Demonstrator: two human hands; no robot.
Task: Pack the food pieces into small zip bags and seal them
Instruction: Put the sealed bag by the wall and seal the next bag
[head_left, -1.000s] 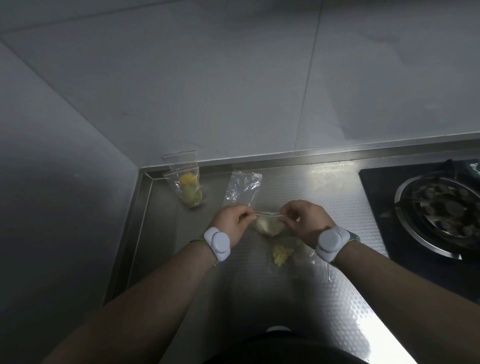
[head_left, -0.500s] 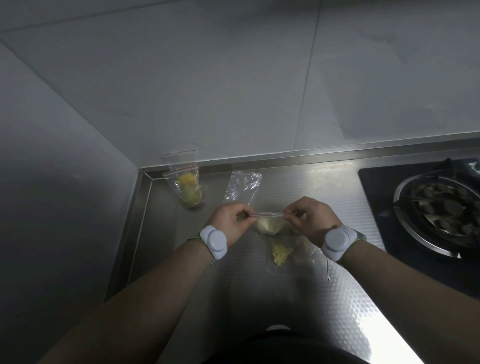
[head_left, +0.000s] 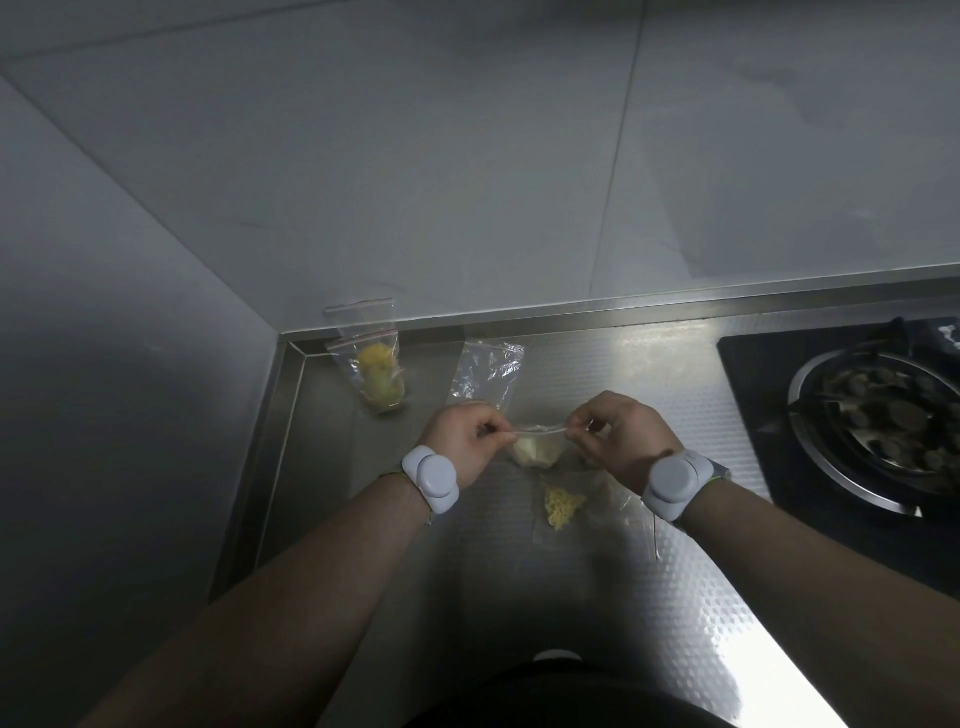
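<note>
A small clear zip bag (head_left: 537, 451) with a pale food piece inside hangs just above the steel counter (head_left: 597, 571). My left hand (head_left: 467, 441) pinches the left end of its zip strip and my right hand (head_left: 623, 439) pinches the right end, the strip stretched straight between them. Below the bag a yellow crumbly food piece (head_left: 562, 506) lies on clear plastic on the counter. A filled zip bag (head_left: 376, 376) with yellow pieces leans in the back left corner. An empty clear bag (head_left: 488, 371) lies beside it.
A gas burner (head_left: 878, 415) set in a black hob takes up the right side. Grey tiled walls close the back and left. The counter's raised rim (head_left: 270, 441) runs along the left edge.
Both hands have stayed pinched on the bag's zip strip. They have shifted very slightly apart along it.
</note>
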